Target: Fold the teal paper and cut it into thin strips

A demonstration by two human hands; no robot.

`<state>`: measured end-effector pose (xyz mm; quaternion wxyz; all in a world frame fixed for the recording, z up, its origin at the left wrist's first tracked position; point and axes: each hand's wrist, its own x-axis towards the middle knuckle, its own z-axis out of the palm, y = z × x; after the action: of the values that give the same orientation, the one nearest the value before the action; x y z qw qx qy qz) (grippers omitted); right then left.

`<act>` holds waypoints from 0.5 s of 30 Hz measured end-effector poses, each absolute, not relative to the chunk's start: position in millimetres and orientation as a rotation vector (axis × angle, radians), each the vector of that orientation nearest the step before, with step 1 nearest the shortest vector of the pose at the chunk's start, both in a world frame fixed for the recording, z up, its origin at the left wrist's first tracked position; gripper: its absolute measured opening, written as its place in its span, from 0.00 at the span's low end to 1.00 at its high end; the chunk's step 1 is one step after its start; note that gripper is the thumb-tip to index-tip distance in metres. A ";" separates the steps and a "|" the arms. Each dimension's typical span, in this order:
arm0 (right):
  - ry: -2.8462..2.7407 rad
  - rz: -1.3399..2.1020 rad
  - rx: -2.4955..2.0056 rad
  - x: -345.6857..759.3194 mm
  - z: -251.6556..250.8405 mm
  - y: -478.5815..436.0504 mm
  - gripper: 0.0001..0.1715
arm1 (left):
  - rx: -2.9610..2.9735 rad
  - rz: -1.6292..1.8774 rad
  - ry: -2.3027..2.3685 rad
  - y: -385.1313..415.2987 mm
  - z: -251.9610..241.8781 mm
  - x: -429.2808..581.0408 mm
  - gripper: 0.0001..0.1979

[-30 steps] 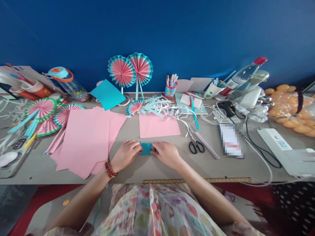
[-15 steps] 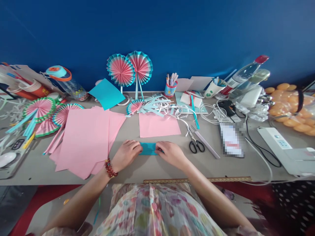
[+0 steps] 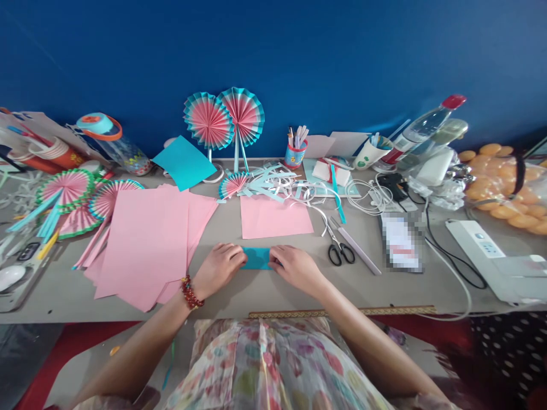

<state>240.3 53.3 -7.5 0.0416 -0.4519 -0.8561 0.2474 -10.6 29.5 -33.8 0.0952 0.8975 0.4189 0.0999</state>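
A small folded teal paper [image 3: 257, 258] lies on the grey table [image 3: 265, 290] right in front of me. My left hand [image 3: 219, 269], with a red bead bracelet at the wrist, has its curled fingers pressed on the paper's left end. Pressing on its right end is my right hand [image 3: 296, 267], fingers bent and closed over the paper. Only the middle of the teal paper shows between the two hands. A single pink sheet [image 3: 276, 217] lies just beyond the hands.
A pile of pink sheets [image 3: 149, 242] lies left, with paper fans [image 3: 72, 193] beyond it. Scissors [image 3: 339, 250] and a phone [image 3: 400, 243] lie right. Two standing fans [image 3: 224, 119], a teal sheet [image 3: 184, 162], a pen cup [image 3: 296, 152], paper strips, cables, bottles and a power strip [image 3: 482, 247] crowd the back.
My right hand slid a little to the right along the teal paper, then back slightly, uncovering more of the paper. The left hand has stayed in place.
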 end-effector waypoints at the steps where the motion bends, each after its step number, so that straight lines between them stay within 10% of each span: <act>1: -2.622 0.752 -1.382 240.2 -7.9 53.1 0.03 | 2.665 0.304 1.241 29.4 -34.3 -10.6 0.10; 15: -2.612 0.740 -1.322 242.6 -11.5 53.9 0.05 | 2.667 0.317 1.235 29.4 -36.4 -11.3 0.11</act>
<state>242.6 53.9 -11.5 0.0609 -0.4368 -0.8635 0.2447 -11.3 29.4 -36.4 0.0924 0.8983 0.4160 0.1068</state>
